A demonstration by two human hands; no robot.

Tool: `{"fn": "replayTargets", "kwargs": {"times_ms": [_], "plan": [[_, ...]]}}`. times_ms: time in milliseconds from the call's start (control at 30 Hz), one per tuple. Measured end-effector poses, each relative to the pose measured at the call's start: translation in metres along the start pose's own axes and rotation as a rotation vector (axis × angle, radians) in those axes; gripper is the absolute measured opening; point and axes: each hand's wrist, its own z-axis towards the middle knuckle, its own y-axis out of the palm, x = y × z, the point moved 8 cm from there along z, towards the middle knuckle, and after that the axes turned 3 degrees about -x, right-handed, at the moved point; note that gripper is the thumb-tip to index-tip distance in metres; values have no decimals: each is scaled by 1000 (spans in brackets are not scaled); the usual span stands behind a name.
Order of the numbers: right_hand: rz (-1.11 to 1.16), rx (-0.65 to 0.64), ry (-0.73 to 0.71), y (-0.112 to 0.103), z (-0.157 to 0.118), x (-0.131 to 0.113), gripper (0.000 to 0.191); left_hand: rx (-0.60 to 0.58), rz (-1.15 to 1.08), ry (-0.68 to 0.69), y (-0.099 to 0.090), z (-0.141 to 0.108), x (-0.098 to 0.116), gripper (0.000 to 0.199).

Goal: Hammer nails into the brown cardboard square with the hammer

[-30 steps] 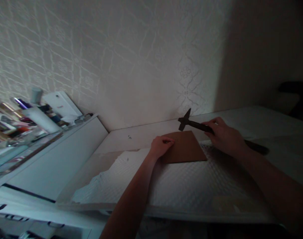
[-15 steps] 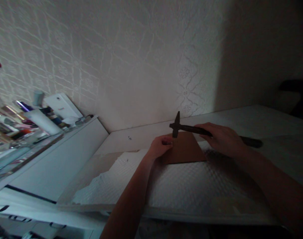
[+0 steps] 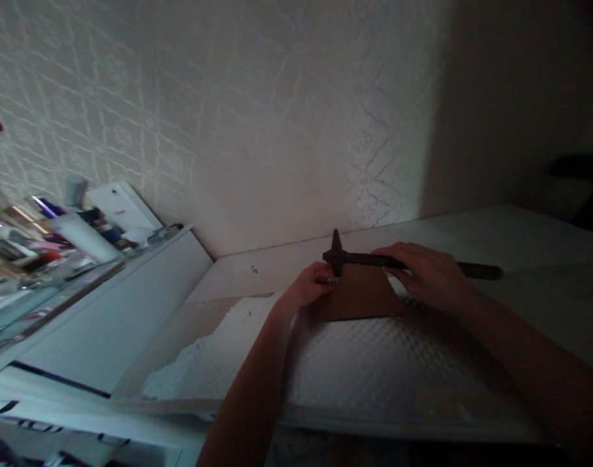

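Note:
A brown board (image 3: pixel 362 298) lies on a white textured sheet (image 3: pixel 340 363). My right hand (image 3: pixel 425 272) is wrapped round the dark handle of a hammer (image 3: pixel 336 254), whose head is over the board's upper left corner. Close beside the hammer head, my left hand (image 3: pixel 309 285) rests at the board's left edge with its fingers pinched together. What sits between those fingers is too small and dark to make out.
Several small dark bits (image 3: pixel 254 269) lie on the white table (image 3: pixel 218 275) near the wall. At the left, a white cabinet (image 3: pixel 126 311) bears bottles, tubes and a white box (image 3: pixel 124 206). A patterned wall stands behind.
The hammer head has moved down and slightly left, closer to my left fingers. My right hand has shifted left with it. My left hand has moved only slightly.

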Motion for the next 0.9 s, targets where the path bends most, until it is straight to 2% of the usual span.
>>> {"fn": "replayTargets", "kwargs": {"times_ms": [533,667,900], "plan": [[27,-25,15,6,-2,-1,40,-8,-7,-23,1,2,-3,41],[39,-18,29,5,-2,2,41,-33,-54,-32,2,2,-6,45],[37,-1,61,4,-2,3,39,-82,-170,-46,5,-5,2,54]]}}
